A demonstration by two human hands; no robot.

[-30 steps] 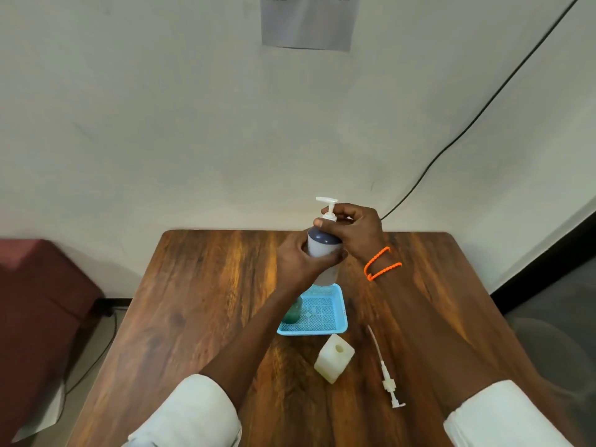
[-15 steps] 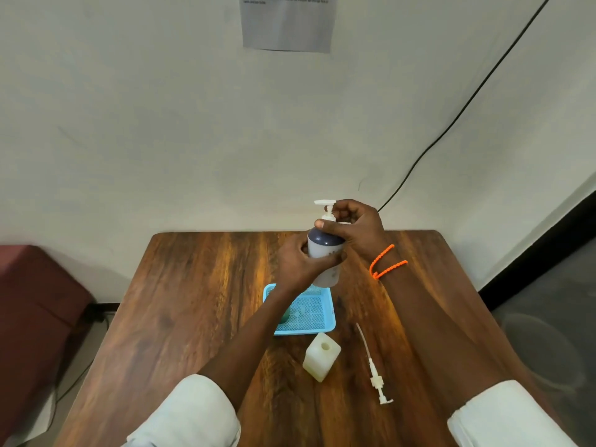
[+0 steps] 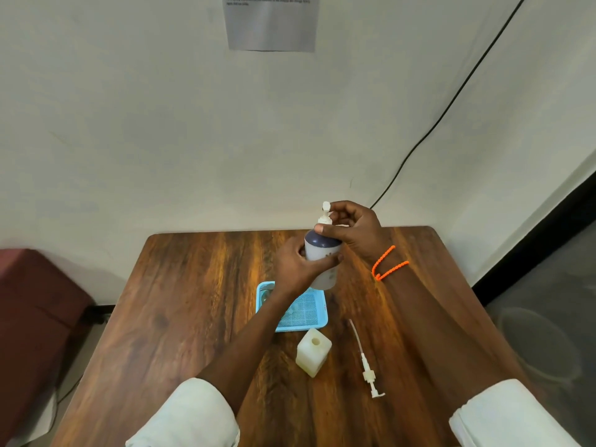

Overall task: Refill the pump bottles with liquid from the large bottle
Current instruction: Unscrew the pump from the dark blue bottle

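A white pump bottle with a dark top (image 3: 323, 254) is held upright above the far middle of the wooden table (image 3: 193, 301). My left hand (image 3: 296, 266) wraps its body. My right hand (image 3: 351, 229) grips the white pump head (image 3: 325, 211) at the bottle's neck. Nearer to me stands a small square white bottle (image 3: 313, 351) with an open mouth. Beside it on the right lies a loose white pump with its long tube (image 3: 366, 362). A blue mesh tray (image 3: 306, 312) sits under my left wrist, and a greenish object in it is mostly hidden.
The table's back edge meets a white wall with a black cable (image 3: 429, 130) and a paper notice (image 3: 272, 24). A dark red seat (image 3: 35, 317) stands at the left. Grey floor lies to the right of the table.
The pump head's spout has turned from sideways to end-on under my right fingers. Both hands stay on the bottle in about the same place. The view has shifted slightly.
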